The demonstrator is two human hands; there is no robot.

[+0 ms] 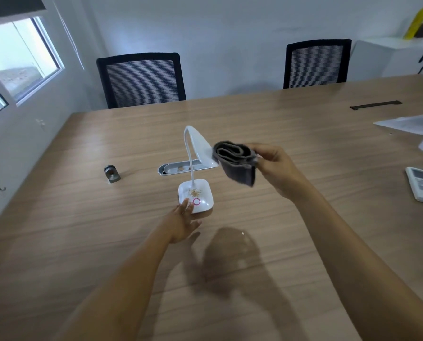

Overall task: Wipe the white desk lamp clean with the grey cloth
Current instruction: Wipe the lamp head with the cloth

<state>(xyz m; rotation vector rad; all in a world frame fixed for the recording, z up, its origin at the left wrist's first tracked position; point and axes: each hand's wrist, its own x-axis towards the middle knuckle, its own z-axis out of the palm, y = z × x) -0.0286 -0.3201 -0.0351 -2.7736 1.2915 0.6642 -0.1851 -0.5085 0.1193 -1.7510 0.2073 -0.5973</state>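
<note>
Standing upright near the middle of the wooden table [82,242], the white desk lamp [196,196] shows a square base speckled with brownish crumbs and marked with a pink ring, a thin curved neck, and a flat head tipped down toward the right. The left hand [183,223] reaches to the near left corner of the base with its fingers [186,205] loosely extended and slightly apart, their tips at the base's edge; whether they press on it cannot be told. The right hand [276,166] is raised above the table just right of the lamp head, thumb and fingers pinching the folded grey cloth [237,163], whose layers bunch at the top and hang down, the cloth's left edge overlapping the head in this view. Behind the lamp a silver cable tray [173,168] sits recessed in the tabletop, and a small grey cylindrical object [112,173] lies to its left. A white remote control [422,189] rests well apart at the right edge.
</note>
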